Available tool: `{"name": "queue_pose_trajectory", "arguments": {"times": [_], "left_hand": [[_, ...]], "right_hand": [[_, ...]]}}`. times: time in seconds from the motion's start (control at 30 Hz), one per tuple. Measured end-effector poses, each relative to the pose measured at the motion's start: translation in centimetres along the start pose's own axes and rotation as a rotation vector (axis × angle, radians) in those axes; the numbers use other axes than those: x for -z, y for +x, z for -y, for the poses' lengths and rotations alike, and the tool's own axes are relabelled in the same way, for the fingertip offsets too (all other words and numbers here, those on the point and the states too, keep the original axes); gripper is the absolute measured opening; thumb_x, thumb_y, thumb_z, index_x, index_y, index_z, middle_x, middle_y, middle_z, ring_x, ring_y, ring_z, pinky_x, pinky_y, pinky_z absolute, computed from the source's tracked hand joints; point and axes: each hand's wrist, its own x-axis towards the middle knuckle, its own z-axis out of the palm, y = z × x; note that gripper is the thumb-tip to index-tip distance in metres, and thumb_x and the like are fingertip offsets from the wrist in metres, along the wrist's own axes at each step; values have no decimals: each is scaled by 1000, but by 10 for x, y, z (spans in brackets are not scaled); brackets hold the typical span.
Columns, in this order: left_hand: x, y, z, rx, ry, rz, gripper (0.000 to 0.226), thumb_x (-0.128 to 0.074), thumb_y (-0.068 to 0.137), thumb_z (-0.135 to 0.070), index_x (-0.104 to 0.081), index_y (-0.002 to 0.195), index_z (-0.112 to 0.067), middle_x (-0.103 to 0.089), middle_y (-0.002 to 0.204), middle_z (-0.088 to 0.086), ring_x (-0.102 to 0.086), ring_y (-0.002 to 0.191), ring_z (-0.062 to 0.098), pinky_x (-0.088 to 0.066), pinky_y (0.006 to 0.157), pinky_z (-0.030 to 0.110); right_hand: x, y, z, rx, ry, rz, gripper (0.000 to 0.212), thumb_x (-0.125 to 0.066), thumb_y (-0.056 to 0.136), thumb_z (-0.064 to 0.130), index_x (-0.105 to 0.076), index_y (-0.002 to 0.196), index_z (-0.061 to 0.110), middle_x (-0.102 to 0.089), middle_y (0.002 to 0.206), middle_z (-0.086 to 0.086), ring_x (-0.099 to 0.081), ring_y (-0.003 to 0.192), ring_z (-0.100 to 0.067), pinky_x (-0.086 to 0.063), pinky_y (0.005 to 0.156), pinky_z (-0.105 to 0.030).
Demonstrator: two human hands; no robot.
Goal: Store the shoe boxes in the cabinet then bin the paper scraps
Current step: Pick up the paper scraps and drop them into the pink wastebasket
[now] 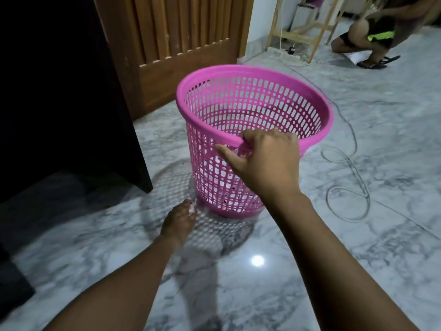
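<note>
A pink perforated plastic bin (241,108) stands on the marble floor in the middle of the view, slightly tilted. My right hand (265,158) grips its near rim, fingers curled over the edge. White paper shows through the holes low inside the bin. My left hand (179,220) is down at the floor just left of the bin's base, fingers pinched on a small white paper scrap (192,209). No shoe boxes are in sight.
A dark cabinet side (71,103) rises at the left, with a wooden slatted door (181,44) behind it. A cable (348,177) loops over the floor at the right. Another person (367,44) crouches at the far right by a wooden rack (305,32).
</note>
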Motion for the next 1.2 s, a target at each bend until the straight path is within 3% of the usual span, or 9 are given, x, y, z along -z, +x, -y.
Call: {"name": "queue_pose_trajectory", "arguments": {"times": [0.17,0.37,0.47,0.57,0.73,0.87,0.93,1.1,1.2], "left_hand": [[67,-14,-59,32,-103,-343,16,-49,99,-21,-56,99,-7,-53,68,5,-57,65,26,-34,54,27],[182,-8,-165,-240,-302,-912,27,-49,97,-22,-43,73,-11,-46,61,7,-46,56,29,-34,54,35],[212,-1,-219,-363,-316,-771,28,-46,98,-27,-46,74,-13,-46,61,-2,-46,55,15,-36,54,32],[216,15,-243,-356,-109,-279,24,-51,98,-30,-57,83,-13,-61,72,0,-55,62,10,-46,60,29],[209,20,-233,-140,273,245,84,-67,77,-63,-38,146,-25,-42,150,2,-46,132,25,-42,105,41],[206,11,-207,-33,313,-246,71,-62,79,-58,-40,140,-30,-26,151,10,-19,142,33,-21,116,52],[207,-1,-191,199,316,-441,68,-63,80,-42,-35,139,-22,-20,147,15,-15,139,37,-21,115,54],[221,-29,-173,568,-289,-419,43,-62,86,-13,-55,124,5,-62,120,23,-64,104,37,-55,84,42],[231,-63,-172,566,-307,-532,31,-58,84,-4,-63,112,7,-68,95,21,-68,81,35,-55,65,37]], "right_hand": [[15,11,-3,-31,-14,258,25,-58,92,52,-68,94,29,-64,72,9,-64,77,-16,-40,99,-39],[37,16,1,-32,36,449,19,-60,93,46,-69,95,28,-51,63,15,-60,74,-11,-39,105,-38],[49,5,4,32,89,495,19,-61,93,44,-71,97,28,-48,62,17,-60,76,-10,-34,106,-37],[57,-10,4,140,101,493,22,-65,89,48,-70,87,27,-55,68,14,-57,74,-11,-37,100,-37],[73,-5,-7,120,372,743,50,-59,77,71,-74,98,28,-75,89,10,-67,81,-5,-54,89,-37],[69,17,-32,-128,225,263,40,-68,87,43,-68,122,24,-61,133,-8,-53,124,-21,-43,104,-40],[59,27,-43,-398,233,322,65,-68,87,31,-44,146,21,-34,152,-22,-30,142,-34,-33,112,-44],[48,37,-41,-668,563,341,63,-54,77,-1,-39,138,4,-60,121,-21,-61,104,-37,-57,81,-43],[52,35,-33,-669,500,278,50,-54,76,24,-56,121,4,-67,108,-17,-64,95,-37,-54,80,-41]]}}
